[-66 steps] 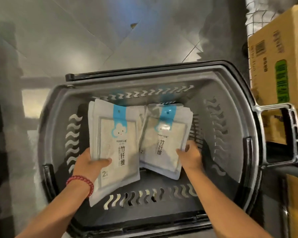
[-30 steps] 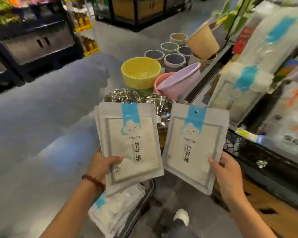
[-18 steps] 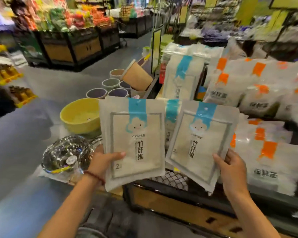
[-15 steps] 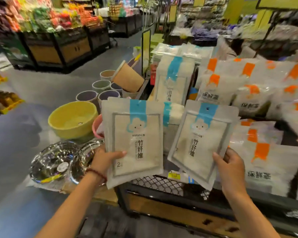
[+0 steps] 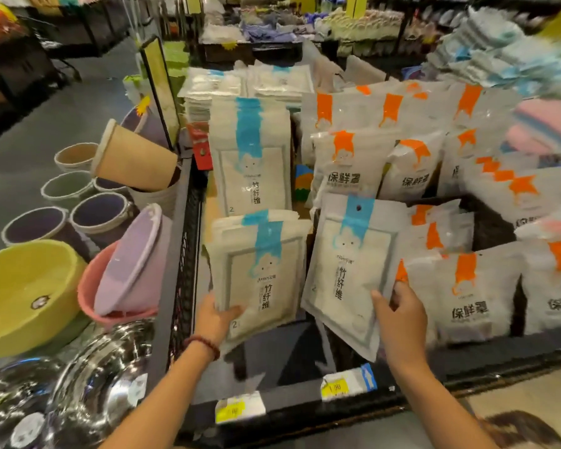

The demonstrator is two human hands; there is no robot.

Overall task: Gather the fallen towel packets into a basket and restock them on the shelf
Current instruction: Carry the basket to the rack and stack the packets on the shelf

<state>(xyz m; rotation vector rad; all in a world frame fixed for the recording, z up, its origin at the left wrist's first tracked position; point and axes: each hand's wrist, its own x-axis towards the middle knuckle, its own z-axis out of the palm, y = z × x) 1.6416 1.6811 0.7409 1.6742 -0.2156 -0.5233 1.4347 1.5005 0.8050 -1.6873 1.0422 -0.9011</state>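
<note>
My left hand point(image 5: 216, 319) grips the bottom corner of a stack of white towel packets point(image 5: 259, 273) with blue tabs, held upright over the front of the black shelf bin point(image 5: 305, 413). In my right hand point(image 5: 399, 315) is a single blue-tab towel packet point(image 5: 347, 270), pinched at its lower right edge, tilted, beside the left stack. Behind them a row of the same blue-tab packets point(image 5: 250, 157) stands in the bin. The basket is out of view.
Orange-tab bags point(image 5: 460, 296) fill the bin to the right. Left of the bin's mesh wall point(image 5: 185, 254) are a lilac basin point(image 5: 130, 264), a yellow basin point(image 5: 26, 290), steel bowls point(image 5: 88, 384) and round tubs point(image 5: 98, 212). Price tags point(image 5: 347, 385) line the front rail.
I lifted both lots of packets out of the basket, turned to the shelf and moved them forward and down into the bin. The view has closed in on the shelf.
</note>
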